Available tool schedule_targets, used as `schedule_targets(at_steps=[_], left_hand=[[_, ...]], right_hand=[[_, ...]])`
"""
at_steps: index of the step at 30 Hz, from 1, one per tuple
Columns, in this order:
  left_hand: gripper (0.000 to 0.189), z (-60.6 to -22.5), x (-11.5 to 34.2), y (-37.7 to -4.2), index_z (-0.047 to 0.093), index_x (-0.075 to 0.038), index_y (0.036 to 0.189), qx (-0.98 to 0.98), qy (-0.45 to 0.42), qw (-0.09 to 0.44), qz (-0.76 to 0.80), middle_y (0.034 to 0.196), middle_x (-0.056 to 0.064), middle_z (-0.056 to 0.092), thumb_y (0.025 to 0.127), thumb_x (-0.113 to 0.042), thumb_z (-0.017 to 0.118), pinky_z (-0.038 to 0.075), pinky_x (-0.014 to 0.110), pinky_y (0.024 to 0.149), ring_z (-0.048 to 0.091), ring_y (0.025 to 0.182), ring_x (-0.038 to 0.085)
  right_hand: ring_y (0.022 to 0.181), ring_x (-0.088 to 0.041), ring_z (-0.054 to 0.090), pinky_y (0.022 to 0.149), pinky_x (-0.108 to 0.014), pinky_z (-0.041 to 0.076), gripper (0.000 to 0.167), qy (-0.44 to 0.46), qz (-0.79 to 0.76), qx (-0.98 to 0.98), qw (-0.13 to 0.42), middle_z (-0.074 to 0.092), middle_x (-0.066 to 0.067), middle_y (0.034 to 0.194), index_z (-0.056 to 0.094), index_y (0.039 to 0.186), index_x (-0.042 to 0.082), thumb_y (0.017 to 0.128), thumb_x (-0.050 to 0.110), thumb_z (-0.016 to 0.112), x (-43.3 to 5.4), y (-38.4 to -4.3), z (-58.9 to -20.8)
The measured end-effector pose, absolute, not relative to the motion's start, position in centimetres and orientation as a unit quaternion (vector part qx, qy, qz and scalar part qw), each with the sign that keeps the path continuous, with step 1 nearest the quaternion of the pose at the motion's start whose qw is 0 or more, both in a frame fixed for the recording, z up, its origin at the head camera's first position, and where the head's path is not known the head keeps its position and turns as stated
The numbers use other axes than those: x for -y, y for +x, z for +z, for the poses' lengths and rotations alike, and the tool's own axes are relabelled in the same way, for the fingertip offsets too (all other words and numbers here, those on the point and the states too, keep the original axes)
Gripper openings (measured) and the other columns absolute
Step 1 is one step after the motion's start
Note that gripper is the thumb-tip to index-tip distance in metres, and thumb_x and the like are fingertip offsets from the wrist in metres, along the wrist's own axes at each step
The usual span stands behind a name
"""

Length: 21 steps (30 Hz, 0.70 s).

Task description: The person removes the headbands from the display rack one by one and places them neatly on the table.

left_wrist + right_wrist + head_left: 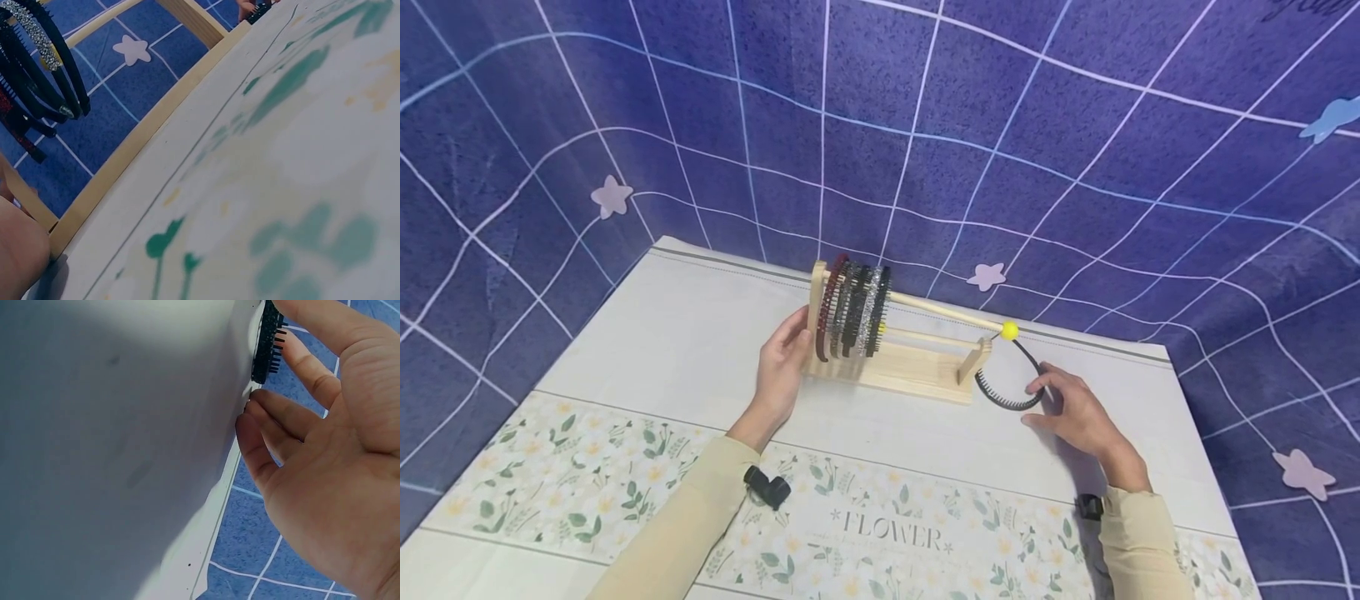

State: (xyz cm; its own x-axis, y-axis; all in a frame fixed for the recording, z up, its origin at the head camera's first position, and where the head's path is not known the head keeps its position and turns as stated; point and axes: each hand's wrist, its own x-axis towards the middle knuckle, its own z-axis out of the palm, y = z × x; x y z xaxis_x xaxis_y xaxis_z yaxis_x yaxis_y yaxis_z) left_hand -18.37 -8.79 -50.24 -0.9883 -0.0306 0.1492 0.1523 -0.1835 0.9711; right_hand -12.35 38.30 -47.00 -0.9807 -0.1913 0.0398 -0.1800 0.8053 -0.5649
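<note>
A wooden headband rack stands on the table, with several headbands in dark red, black and glittery silver hung at its left end. My left hand grips the rack's left upright; its fingers go behind the wood. At the right end, a black toothed headband hangs beside the upright, its top right by the yellow ball on the upper rod. My right hand pinches this headband at its right side. In the right wrist view, its teeth show between thumb and fingers.
A white cloth with a flower print covers the table. Behind and at both sides hangs a blue curtain with a grid and stars. The table's back edge runs close behind the rack.
</note>
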Motion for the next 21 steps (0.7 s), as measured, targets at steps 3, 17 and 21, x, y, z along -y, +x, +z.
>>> schedule_targets(at_steps=[3, 17, 21], left_hand=[[0.051, -50.3, 8.8, -18.5, 0.045, 0.002, 0.165, 0.634, -0.045, 0.066, -0.770, 0.167, 0.021, 0.050, 0.117, -0.010, 0.055, 0.047, 0.026, 0.124, 0.051, 0.151, 0.031], [0.051, -50.6, 8.8, -18.6, 0.044, 0.001, 0.166, 0.628, -0.046, 0.063, -0.774, 0.167, 0.020, 0.050, 0.117, -0.009, 0.055, 0.047, 0.027, 0.124, 0.051, 0.151, 0.030], [0.052, -50.5, 8.8, -18.5, 0.043, 0.001, 0.166, 0.627, -0.046, 0.063, -0.775, 0.168, 0.020, 0.050, 0.117, -0.010, 0.055, 0.047, 0.028, 0.125, 0.051, 0.152, 0.030]], right_hand=[[0.152, -0.063, 0.040, 0.130, -0.074, 0.029, 0.044, -0.096, -0.303, -0.948, 0.010, 0.048, -0.040, 0.160, 0.073, 0.114, 0.007, 0.079, 0.005, 0.099, -38.4, -12.5, -47.0], [0.129, -0.026, 0.066, 0.089, -0.025, 0.059, 0.036, -0.038, -0.369, -0.919, -0.135, 0.064, -0.027, 0.150, 0.072, 0.121, -0.003, 0.091, 0.002, 0.091, -38.2, -11.6, -45.7], [0.100, 0.005, 0.068, 0.073, -0.009, 0.054, 0.028, -0.001, -0.378, -0.893, -0.244, 0.078, -0.015, 0.124, 0.076, 0.118, -0.002, 0.093, -0.001, 0.088, -37.0, -11.7, -44.8]])
